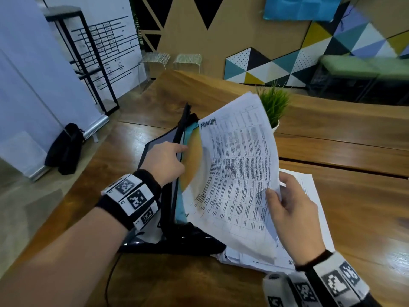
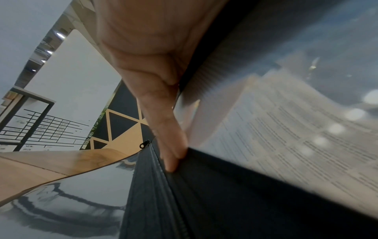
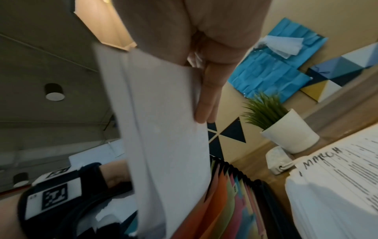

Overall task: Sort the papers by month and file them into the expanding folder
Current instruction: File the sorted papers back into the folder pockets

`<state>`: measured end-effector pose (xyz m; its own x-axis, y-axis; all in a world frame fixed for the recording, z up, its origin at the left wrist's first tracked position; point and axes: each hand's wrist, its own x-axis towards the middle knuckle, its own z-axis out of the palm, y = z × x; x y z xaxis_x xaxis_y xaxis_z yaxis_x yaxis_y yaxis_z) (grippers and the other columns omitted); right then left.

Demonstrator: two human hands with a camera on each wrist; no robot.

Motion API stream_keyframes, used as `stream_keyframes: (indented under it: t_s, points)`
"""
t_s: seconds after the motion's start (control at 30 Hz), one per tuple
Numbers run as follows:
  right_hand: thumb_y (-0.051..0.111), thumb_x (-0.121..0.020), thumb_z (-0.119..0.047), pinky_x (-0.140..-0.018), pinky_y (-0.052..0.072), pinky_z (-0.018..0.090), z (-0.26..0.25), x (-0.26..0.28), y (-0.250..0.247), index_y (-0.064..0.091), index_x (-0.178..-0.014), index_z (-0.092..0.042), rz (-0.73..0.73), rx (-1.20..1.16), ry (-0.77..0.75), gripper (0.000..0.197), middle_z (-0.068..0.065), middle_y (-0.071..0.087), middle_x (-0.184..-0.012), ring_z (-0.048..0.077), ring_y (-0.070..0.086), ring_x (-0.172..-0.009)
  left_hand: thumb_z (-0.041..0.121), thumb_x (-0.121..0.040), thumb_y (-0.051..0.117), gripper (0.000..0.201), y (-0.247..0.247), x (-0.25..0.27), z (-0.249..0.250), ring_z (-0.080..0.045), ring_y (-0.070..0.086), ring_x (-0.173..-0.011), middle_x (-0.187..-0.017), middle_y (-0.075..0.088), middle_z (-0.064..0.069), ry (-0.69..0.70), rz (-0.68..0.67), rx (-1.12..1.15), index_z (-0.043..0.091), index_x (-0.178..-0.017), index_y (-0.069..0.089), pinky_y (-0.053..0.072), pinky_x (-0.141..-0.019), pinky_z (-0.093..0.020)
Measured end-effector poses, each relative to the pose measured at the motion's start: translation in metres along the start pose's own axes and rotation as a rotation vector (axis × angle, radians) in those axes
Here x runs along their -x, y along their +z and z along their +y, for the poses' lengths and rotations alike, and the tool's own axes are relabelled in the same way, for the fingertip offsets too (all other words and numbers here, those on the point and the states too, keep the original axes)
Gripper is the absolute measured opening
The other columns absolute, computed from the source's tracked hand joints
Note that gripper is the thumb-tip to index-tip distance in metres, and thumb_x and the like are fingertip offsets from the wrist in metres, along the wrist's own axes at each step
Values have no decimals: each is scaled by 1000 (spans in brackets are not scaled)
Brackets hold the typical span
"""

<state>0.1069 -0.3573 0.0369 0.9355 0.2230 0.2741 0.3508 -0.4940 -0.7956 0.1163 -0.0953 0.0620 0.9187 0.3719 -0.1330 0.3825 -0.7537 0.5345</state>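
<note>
One potted plant [image 1: 274, 107] behind papers [image 1: 239, 173]

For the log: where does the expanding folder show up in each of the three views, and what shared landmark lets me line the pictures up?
Head: the expanding folder stands open at centre, the left hand gripping its near edge.
Left wrist: its black zippered edge fills the lower middle, under the fingers.
Right wrist: its coloured dividers fan out at bottom centre, right of the held sheet.
Shared landmark: the held sheet shows in all three; the potted plant only in the head and right wrist views.
</note>
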Motion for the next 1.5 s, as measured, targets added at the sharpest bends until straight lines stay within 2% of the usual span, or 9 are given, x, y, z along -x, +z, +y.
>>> stream_keyframes:
  t_s: [0.1,0.27,0.4,0.63,0.8,0.93,1.17,1.37,1.5]
  points:
    - [54,-91,-7,-53,40,13,9,-8,-4,55,-115,-14,-11,-37,83,26,-7,66,-69,12,58,-65,2,-75,58,63,2,3,2,-19,55,-118,-137,53,-1,29,7,-51,26,-133,54,47,-98,-31]
    - [53,-92,-11,-69,50,41,13,-17,-2,55,-118,-19,-52,-83,159,28,3,71,-80,28,64,-74,3,-77,57,60,3,10,8,-24,61,-105,-134,56,-3,32,11,-63,26,-133,54,51,-91,-33]
    - [54,-92,-12,-72,52,42,9,-22,1,54,-121,-20,-73,-103,153,30,7,71,-83,27,65,-75,5,-78,57,57,3,15,11,-28,64,-95,-119,64,-6,38,-5,-62,26,-131,56,52,-85,-32]
    - [51,-92,-7,-58,46,13,-9,-38,29,54,-119,-23,-164,-122,101,32,9,67,-85,21,62,-73,2,-79,58,62,4,20,15,-24,64,-97,-130,58,-3,49,-44,-69,28,-134,52,52,-83,-30]
    - [52,-92,-14,-50,39,10,-6,-34,72,57,-100,-15,-322,-73,44,10,-2,62,-78,-1,53,-58,2,-78,61,62,0,25,16,-12,61,-69,-128,59,0,51,-24,-5,28,-134,52,50,-66,-21]
    - [56,-90,-22,-52,35,29,0,-32,79,50,-74,-4,-354,-20,64,26,11,53,-64,20,48,-56,4,-78,64,61,-10,27,14,-10,57,-65,-108,68,-1,37,7,9,30,-132,53,51,-72,-23]
    - [48,-92,-22,-56,34,27,-9,-46,113,51,-73,-10,-468,140,125,23,1,49,-66,19,49,-65,4,-79,61,63,-1,30,17,-23,65,-90,-120,64,-3,54,3,-20,31,-135,51,46,-66,-20]
    - [50,-93,-22,-42,29,15,-6,-55,98,41,-58,-21,-187,49,166,36,-6,40,-52,5,37,-48,5,-78,64,61,-15,27,10,-6,54,-47,-82,70,0,27,22,6,30,-133,54,39,-42,-7]
    - [48,-94,-25,-43,25,16,-20,-35,102,38,-60,-19,-266,32,183,36,-6,39,-55,6,36,-48,4,-77,65,59,-18,24,14,-1,49,-37,-75,68,0,30,11,-5,30,-129,56,34,-38,-6]
